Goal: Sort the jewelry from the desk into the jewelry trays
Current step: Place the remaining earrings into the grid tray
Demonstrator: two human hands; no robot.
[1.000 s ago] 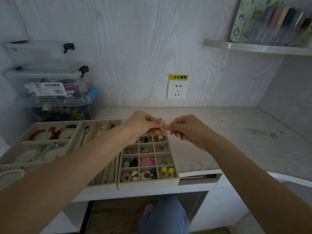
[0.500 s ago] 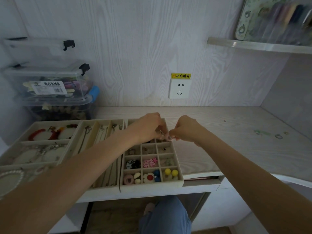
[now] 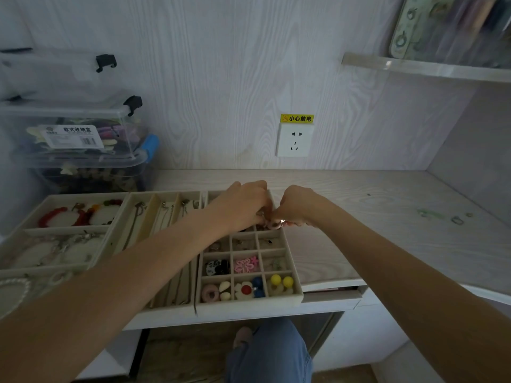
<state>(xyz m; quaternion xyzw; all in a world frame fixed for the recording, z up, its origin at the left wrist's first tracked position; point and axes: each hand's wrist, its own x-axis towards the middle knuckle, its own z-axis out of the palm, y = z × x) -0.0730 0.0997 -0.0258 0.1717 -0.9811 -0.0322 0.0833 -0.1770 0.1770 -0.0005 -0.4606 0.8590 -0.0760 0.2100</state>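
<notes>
Right now my left hand (image 3: 243,205) and right hand (image 3: 297,207) meet mid-frame over the grid tray (image 3: 296,295), fingers pinching what looks like a pink earring (image 3: 273,224). Next I'd release it into an upper cell; more pieces (image 3: 457,220) wait on the surface (image 3: 387,244), right.

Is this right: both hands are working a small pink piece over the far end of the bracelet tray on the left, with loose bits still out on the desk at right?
Not quite. The head view shows both hands, left hand and right hand, over the gridded tray, not the bracelet tray. The small pink piece and loose bits on the desk are as stated.
</notes>
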